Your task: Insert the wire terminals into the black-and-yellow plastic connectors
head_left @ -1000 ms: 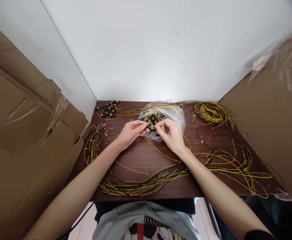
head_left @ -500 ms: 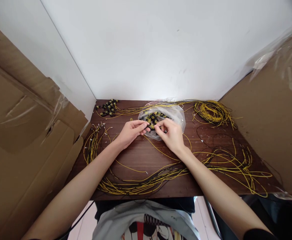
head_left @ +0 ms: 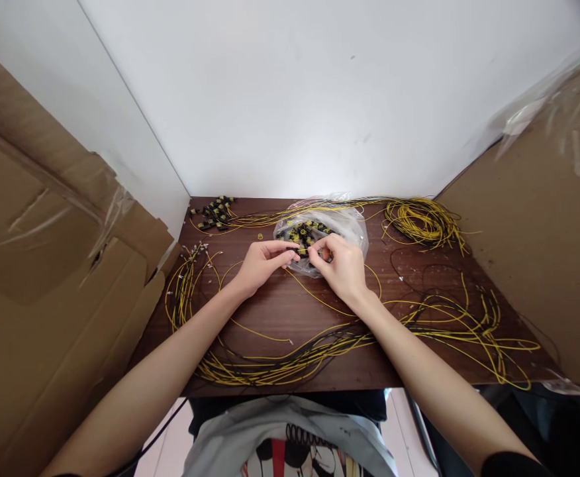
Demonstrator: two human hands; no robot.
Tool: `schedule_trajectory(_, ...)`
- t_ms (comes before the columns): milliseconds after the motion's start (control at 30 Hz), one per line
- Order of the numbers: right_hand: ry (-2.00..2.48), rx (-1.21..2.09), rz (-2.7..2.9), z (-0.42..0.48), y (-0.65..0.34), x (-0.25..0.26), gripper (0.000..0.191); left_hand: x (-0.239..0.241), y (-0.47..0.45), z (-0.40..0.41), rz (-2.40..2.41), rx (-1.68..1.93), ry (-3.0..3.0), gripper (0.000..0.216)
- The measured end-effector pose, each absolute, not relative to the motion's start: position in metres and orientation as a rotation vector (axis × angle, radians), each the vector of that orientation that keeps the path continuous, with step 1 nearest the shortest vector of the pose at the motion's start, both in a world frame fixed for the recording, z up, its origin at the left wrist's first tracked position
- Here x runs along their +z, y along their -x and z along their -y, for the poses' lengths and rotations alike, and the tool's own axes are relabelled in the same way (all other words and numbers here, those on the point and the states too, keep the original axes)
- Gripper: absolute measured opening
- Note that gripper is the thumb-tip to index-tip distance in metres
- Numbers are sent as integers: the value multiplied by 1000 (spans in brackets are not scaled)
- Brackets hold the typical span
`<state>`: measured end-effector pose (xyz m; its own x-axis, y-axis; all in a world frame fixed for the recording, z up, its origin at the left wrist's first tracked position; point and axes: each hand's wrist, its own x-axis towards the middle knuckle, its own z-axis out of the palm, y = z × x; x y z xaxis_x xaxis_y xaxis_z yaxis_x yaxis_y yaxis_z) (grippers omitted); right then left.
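Note:
My left hand and my right hand meet over the middle of a dark wooden table, fingers pinched together. Between the fingertips sits a small black and yellow connector. A thin yellow wire runs from the hands toward me across the table. Right behind the hands lies a clear plastic bag holding several black and yellow connectors.
A pile of connectors with wires lies at the back left. A coil of yellow wire lies at the back right. Long yellow and black wire bundles cross the front; more wires sprawl right. Cardboard sheets flank both sides.
Both hands stay pinched at the same spot by the bag; the fingers shifted only slightly.

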<state>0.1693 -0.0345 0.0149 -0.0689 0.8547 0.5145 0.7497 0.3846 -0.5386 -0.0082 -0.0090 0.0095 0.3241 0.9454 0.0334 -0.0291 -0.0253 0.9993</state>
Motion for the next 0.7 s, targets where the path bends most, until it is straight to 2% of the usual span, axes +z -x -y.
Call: schedule_trajectory(700, 1366, 189, 1832, 35, -166, 17, 13, 5, 9, 8, -1017, 1063, -1502, 28)
